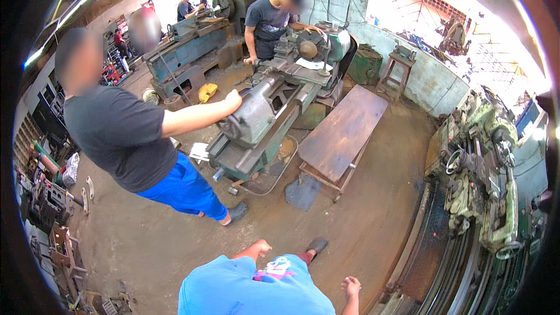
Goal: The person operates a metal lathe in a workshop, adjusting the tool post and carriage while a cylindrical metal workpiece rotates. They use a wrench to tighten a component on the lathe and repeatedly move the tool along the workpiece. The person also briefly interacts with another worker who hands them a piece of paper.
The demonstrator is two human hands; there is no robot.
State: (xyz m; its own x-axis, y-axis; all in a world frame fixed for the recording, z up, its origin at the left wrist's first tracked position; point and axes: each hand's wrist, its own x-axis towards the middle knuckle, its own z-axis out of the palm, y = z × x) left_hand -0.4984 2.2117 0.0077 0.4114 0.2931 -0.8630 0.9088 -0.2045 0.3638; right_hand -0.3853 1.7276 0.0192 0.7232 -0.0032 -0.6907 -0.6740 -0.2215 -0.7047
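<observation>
- Two hands, apart: left (pixel 264 248) is hanging curled, contents cannot be told; right (pixel 352 286) is hanging, fingers parted.
- One lathe (pixel 256 118) is standing ahead, two co-workers (pixel 119 134) touching it.
- One bench (pixel 344 134) is standing beside it.
- Progress: neither hand is reaching either; completion cannot be told.

One head-worn fisheye looks forward and down across the floor (pixel 379 210).
</observation>
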